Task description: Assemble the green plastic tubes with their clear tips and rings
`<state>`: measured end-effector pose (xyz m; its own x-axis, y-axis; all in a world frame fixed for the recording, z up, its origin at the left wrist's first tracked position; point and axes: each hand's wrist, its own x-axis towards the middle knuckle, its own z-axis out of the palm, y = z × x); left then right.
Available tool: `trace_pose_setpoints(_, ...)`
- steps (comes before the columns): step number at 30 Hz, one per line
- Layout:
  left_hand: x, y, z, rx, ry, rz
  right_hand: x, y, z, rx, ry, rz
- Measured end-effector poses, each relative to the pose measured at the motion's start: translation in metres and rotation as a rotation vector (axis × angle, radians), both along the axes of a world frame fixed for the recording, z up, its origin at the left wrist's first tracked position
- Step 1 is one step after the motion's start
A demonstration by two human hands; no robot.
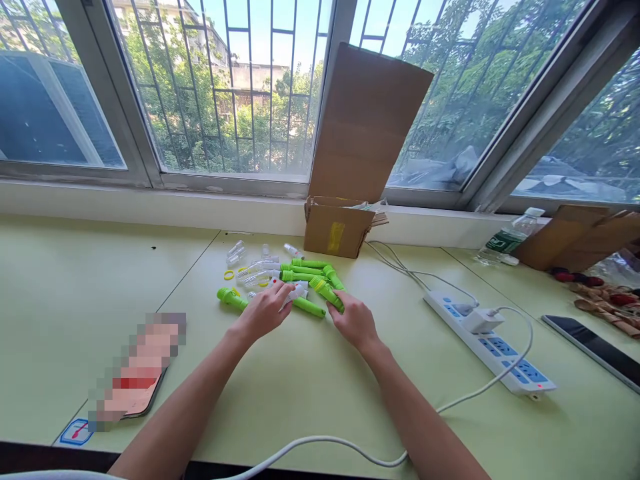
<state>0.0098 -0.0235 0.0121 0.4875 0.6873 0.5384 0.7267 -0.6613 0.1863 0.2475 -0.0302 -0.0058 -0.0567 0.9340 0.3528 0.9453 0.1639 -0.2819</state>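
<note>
My right hand [356, 321] is closed around a bright green plastic tube [324, 291], its threaded end pointing up and left. Just left of it, my left hand [265, 309] has thumb and fingers closed on a small white tubular part [296, 292], partly hidden by the fingers. Several more green tubes lie between and behind the hands, one green tube [309, 307] right beneath them. Another threaded green tube [231, 299] pokes out left of my left hand. Clear plastic tubes [235, 252] and a yellow ring [229, 275] are scattered at the back left of the pile.
An open cardboard box [333, 230] stands behind the pile against the windowsill. To the right lie a white power strip [493, 347] with cables, a water bottle [510, 237] and a dark tablet-like device [595, 350]. A phone [145, 393], partly pixelated, lies at the left.
</note>
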Motion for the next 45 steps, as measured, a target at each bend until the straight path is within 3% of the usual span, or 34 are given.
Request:
trace_pose_setpoints(7,-0.001,0.005,-0.006,0.023,-0.174,-0.036,-0.001,0.000,-0.001,0.013,0.002,0.008)
trace_pose_setpoints(20,-0.001,0.012,-0.006,-0.101,-0.711,0.171,0.001,0.001,-0.003,0.025,0.011,0.014)
trace_pose_setpoints(28,0.004,0.010,-0.008,-0.318,-0.993,0.015,0.000,0.001,-0.003,0.014,0.013,0.019)
trace_pose_setpoints(32,0.006,0.009,-0.008,-0.351,-1.037,-0.016,0.001,0.001,-0.002,0.030,0.041,0.056)
trace_pose_setpoints(38,0.007,0.007,-0.008,-0.381,-1.016,-0.048,-0.002,-0.004,0.003,0.061,0.111,0.249)
trace_pose_setpoints(45,0.006,0.006,-0.007,-0.407,-0.981,-0.092,-0.001,-0.006,0.007,0.057,0.074,0.264)
